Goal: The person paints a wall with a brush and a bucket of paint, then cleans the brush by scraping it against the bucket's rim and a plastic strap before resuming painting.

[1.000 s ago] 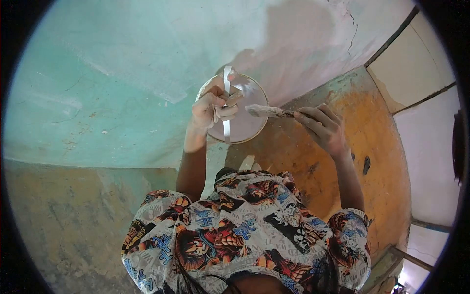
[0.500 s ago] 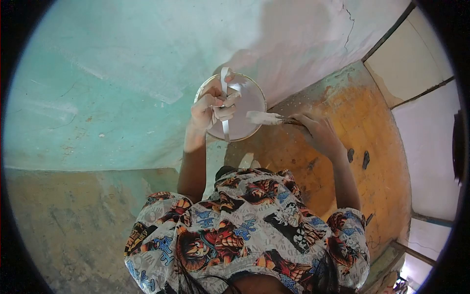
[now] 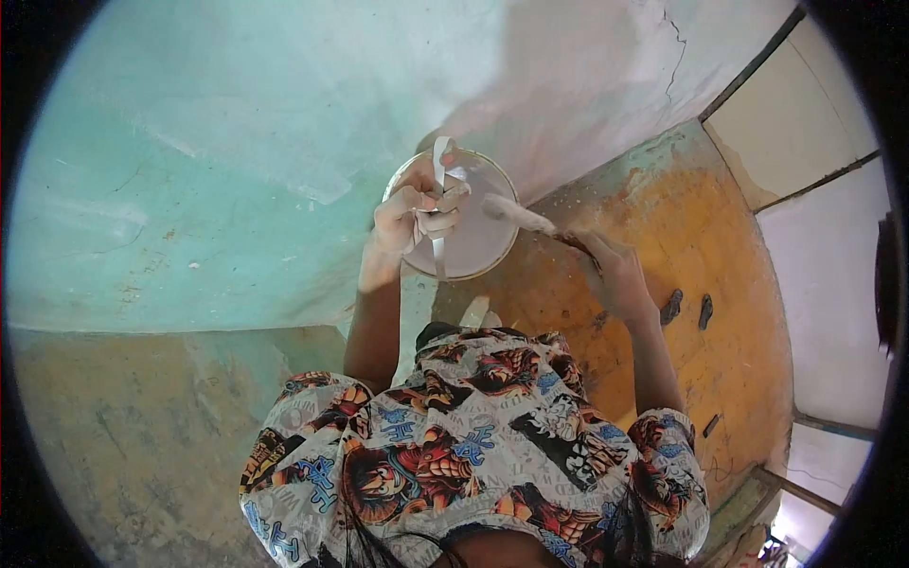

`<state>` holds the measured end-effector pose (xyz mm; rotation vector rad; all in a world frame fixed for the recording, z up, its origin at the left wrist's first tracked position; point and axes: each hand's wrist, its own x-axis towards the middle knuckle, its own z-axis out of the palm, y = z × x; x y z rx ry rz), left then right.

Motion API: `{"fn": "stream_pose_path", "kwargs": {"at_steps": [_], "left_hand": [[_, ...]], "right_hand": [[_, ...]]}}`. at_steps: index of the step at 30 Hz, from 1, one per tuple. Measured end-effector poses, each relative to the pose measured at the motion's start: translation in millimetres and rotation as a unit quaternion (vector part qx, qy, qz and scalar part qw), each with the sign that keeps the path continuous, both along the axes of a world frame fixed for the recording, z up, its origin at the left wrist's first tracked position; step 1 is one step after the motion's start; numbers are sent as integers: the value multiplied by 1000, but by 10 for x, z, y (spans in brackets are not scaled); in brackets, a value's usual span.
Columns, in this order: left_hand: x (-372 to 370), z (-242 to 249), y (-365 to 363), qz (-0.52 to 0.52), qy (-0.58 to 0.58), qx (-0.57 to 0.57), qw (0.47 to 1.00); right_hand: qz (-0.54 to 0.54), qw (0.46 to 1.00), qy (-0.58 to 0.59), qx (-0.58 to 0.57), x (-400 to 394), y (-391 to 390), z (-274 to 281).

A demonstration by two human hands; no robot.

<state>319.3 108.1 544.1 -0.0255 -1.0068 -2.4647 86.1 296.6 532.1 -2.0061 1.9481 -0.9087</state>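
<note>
My left hand [image 3: 417, 213] is wrapped round the pale strap handle of a paint bucket [image 3: 486, 248], its fingers whitened with paint. Pale white paint shows inside the round bucket, below the rim. From the right, my right hand [image 3: 614, 275] grips a paintbrush [image 3: 530, 221] by its dark handle. The white-coated bristles reach over the bucket's right rim, with their tip above the paint.
A turquoise wall [image 3: 237, 189] with a partly whitened area rises ahead and left. On the worn orange floor [image 3: 606, 350] at right lies a pair of dark sandals [image 3: 672, 308]. A wooden beam [image 3: 800, 490] is at lower right.
The brush has tilted, its handle dropping down and right with my right hand. The bucket and my left hand have shifted slightly right and down in view.
</note>
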Motion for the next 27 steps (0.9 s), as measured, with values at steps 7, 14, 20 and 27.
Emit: {"fn": "stream_pose_path", "kwargs": {"at_steps": [7, 14, 20, 27], "left_hand": [[-48, -54, -28, -7, 11, 7, 1000], [-43, -102, -77, -22, -14, -17, 1000], [-49, -219, 15, 53, -145, -22, 988], [-100, -437, 36, 56, -195, -15, 979]], "right_hand": [[-23, 999, 13, 46, -55, 14, -85], [-19, 994, -104, -18, -20, 23, -191], [-38, 995, -84, 35, 76, 76, -532], [-119, 986, -114, 12, 148, 203, -938]]}}
